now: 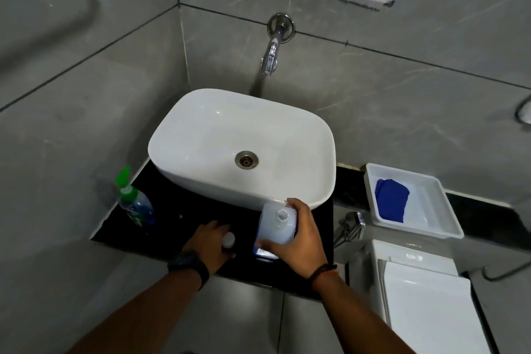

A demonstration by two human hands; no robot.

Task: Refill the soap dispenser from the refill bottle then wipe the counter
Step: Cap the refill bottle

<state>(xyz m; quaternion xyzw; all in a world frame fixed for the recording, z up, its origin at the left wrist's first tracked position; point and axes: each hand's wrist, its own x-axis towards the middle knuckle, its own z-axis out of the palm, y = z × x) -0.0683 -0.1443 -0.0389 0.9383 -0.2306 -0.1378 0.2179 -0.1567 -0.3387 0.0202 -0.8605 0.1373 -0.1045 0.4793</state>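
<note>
A white refill bottle (275, 224) stands upright on the black counter (178, 210) in front of the basin, its round mouth uncapped. My right hand (298, 238) wraps around its right side. My left hand (211, 244) rests on the counter just left of it, fingers closed on a small white cap (229, 239). A clear soap dispenser (135, 204) with a green pump and bluish liquid stands at the counter's left end, apart from both hands. A blue cloth (391, 200) lies in a white tray (431, 210) to the right.
The white basin (201, 135) fills most of the counter, under a chrome wall tap (271, 57). A white toilet tank (425, 296) sits lower right, with a chrome spray fitting (352, 224) beside it. Grey tiled walls close in left and behind.
</note>
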